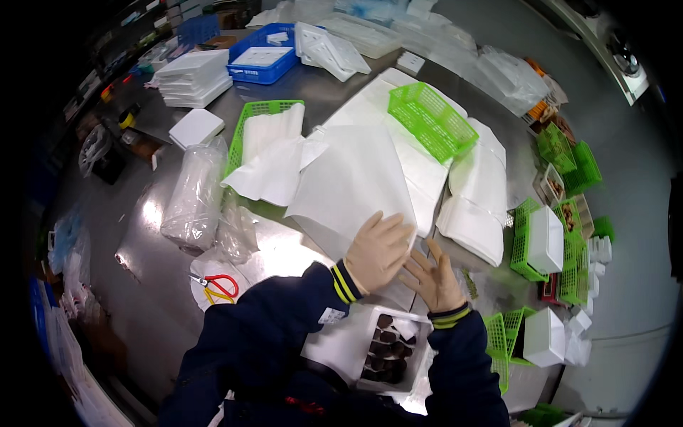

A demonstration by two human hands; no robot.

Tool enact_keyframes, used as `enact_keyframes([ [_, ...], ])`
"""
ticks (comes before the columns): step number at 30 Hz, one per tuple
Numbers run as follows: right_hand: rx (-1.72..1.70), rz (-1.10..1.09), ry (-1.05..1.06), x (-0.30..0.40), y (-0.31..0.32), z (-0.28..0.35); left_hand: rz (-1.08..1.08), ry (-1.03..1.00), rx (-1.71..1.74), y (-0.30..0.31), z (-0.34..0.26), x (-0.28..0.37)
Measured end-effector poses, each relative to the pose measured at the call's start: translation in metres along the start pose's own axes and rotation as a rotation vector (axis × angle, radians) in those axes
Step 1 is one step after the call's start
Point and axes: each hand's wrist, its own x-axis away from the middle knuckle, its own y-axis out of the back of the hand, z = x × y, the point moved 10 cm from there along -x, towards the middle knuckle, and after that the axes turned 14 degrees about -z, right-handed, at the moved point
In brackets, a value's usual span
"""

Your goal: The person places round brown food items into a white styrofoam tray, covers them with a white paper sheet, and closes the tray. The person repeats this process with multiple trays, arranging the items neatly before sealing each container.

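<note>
My left hand [376,253], in a beige glove, rests back up on the near end of a large white sheet [347,181]. Its fingertips reach the sheet's right edge; whether they pinch it is hidden. Just to the right, my right hand [431,278], gloved alike, is turned palm up with its fingers apart, close to that edge. Below both hands, near my body, stands a white foam box [421,341]. Rows of dark rounded pieces [387,349] and a scrap of white sheet lie in it. A white panel [336,339] adjoins its left side.
Red-and-yellow-handled scissors [221,285] lie left of my arm. Beyond are a plastic-wrapped roll [195,197], a green basket of white sheets [235,141], another green basket [432,120] and a folded white bundle [475,203]. Green baskets [525,240] and foam boxes [544,336] line the right.
</note>
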Motion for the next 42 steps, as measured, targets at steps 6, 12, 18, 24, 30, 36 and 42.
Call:
enact_keyframes([
  [6,-0.094,-0.064,0.002,-0.007,0.029,0.005,0.493,0.177,0.470,-0.033,-0.094,0.079],
  [12,0.044,-0.012,0.400,0.087,0.036,0.074,-0.148,1.119,0.720,0.019,0.023,0.114],
  [18,0.118,0.082,0.430,0.160,0.033,0.104,0.096,0.987,1.186,-0.051,-0.037,0.074],
  [24,0.312,-0.065,0.614,0.144,0.059,0.079,0.230,0.876,0.840,-0.062,-0.110,0.052],
  [30,0.436,0.056,0.698,0.164,0.061,0.051,0.384,0.766,0.871,-0.044,-0.118,0.097],
  [36,0.424,0.005,0.170,0.149,0.117,-0.086,0.490,1.283,0.595,-0.049,-0.120,0.269],
  [42,0.707,0.029,0.031,0.119,0.142,-0.138,0.055,1.179,0.283,0.032,-0.096,0.240],
])
